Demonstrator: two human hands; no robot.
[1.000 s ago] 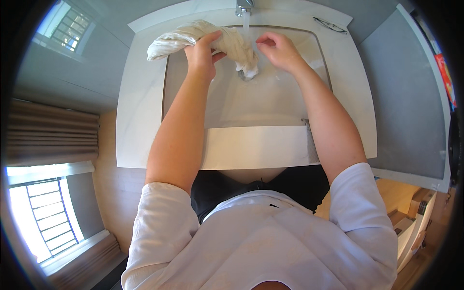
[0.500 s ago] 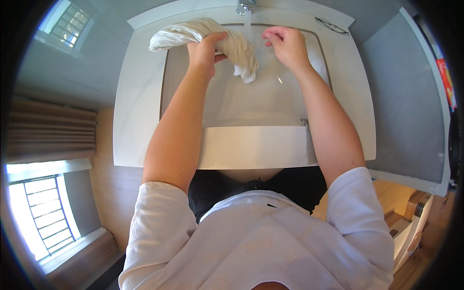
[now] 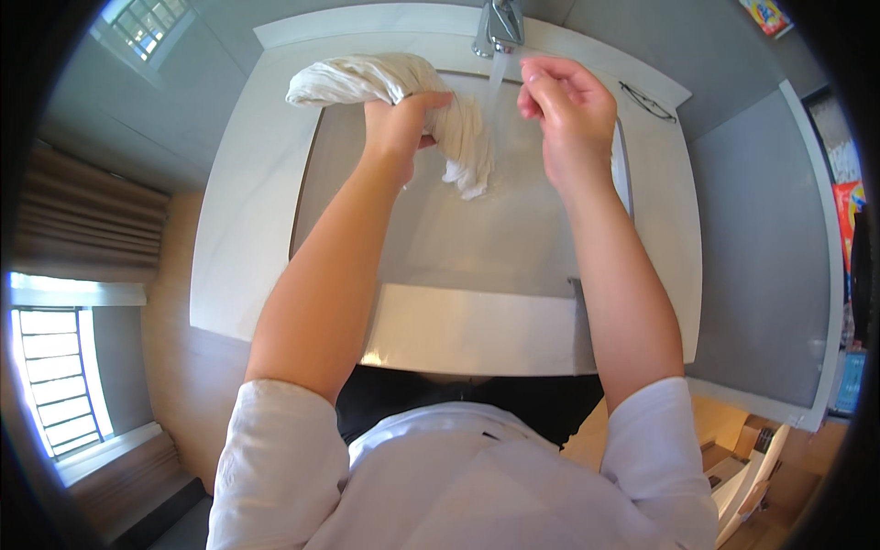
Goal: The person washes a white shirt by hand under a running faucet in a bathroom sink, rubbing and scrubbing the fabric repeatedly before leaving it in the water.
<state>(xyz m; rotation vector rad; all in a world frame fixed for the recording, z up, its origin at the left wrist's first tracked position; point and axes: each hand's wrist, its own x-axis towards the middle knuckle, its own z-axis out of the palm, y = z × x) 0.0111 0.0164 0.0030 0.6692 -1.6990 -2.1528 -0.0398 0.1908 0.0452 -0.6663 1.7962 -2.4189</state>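
Observation:
A wet-looking, bunched cream-white cloth (image 3: 466,147) is gripped in my left hand (image 3: 396,137). One end of the cloth rests over the left rim side, and the other droops into the sink (image 3: 477,247). Water (image 3: 497,78) runs from the chrome faucet (image 3: 501,27) in a thin stream, falling just right of the cloth. My right hand (image 3: 577,124) is raised beside the stream, its fingers curled in toward the thumb. Nothing shows in that hand, and it is apart from the cloth.
A white countertop (image 3: 243,215) surrounds the sink, with dark-framed glasses (image 3: 649,103) on its right back corner. A grey panel (image 3: 765,247) stands to the right, beside colourful packages (image 3: 849,220). The sink's raised front edge (image 3: 467,325) lies between my forearms.
The view has tilted, so sink and faucet sit lower in the picture. My right hand has turned, its curled fingers now pointing up near the stream. My left hand keeps its hold on the cloth.

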